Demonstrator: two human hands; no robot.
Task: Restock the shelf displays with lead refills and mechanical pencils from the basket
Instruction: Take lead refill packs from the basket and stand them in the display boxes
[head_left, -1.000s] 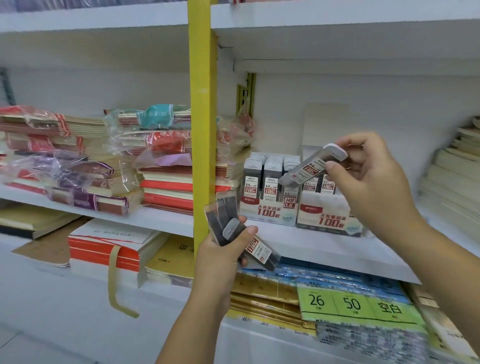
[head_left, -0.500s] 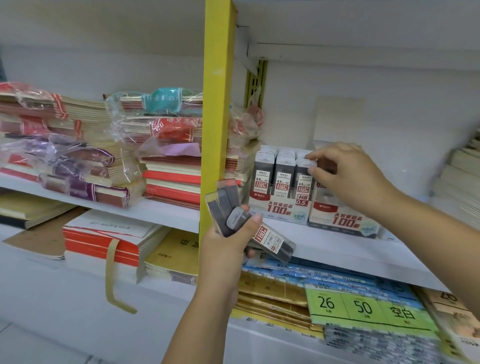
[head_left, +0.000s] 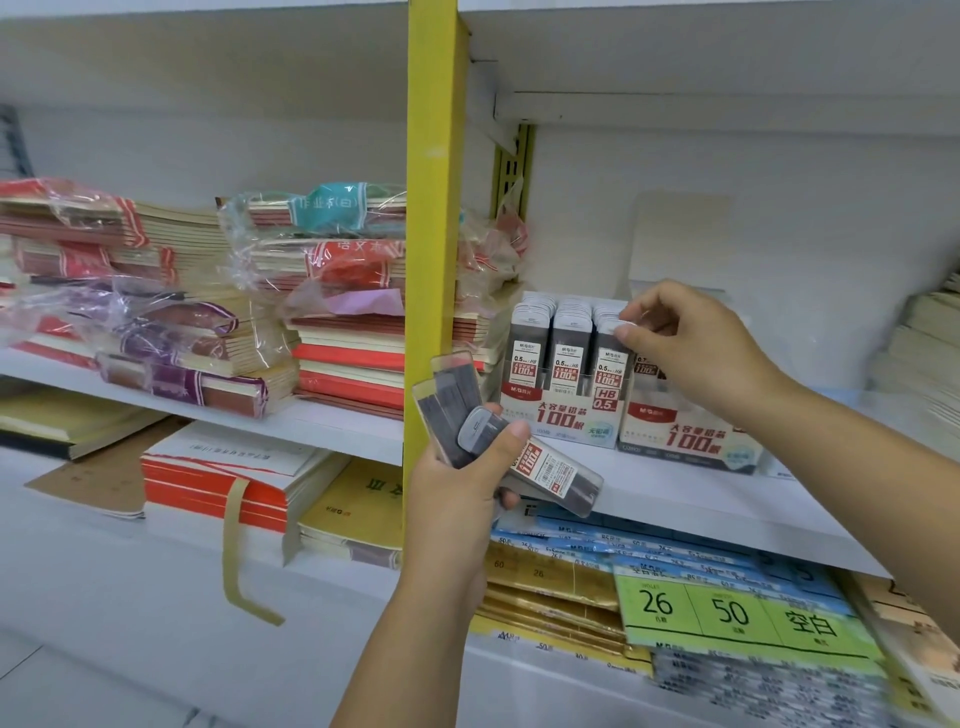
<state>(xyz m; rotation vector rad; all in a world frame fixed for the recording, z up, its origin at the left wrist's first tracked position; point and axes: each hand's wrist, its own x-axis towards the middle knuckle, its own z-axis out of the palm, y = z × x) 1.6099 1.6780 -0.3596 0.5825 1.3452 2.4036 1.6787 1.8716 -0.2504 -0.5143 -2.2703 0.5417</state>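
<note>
Two white display boxes of lead refills stand on the white shelf (head_left: 675, 499): a full left box (head_left: 558, 426) with rows of grey cases and a right box (head_left: 691, 441) partly behind my arm. My right hand (head_left: 691, 343) pinches the white cap of a lead refill case (head_left: 610, 358) standing in the left box's right column. Below, in front of the yellow post, my left hand (head_left: 457, 488) grips several loose lead refill cases (head_left: 550, 467) fanned out, one pointing right with its red label up. No basket or mechanical pencils are in view.
A yellow upright post (head_left: 431, 234) divides the shelving. Left of it lie stacks of plastic-wrapped notebooks (head_left: 208, 312). Under the shelf are blue and gold paper packs and green price cards (head_left: 737, 616). More paper stacks (head_left: 924, 358) sit at the far right.
My right hand carried one refill case from mid-air down into the left display box and now holds its cap there. My left hand has stayed put with its bundle.
</note>
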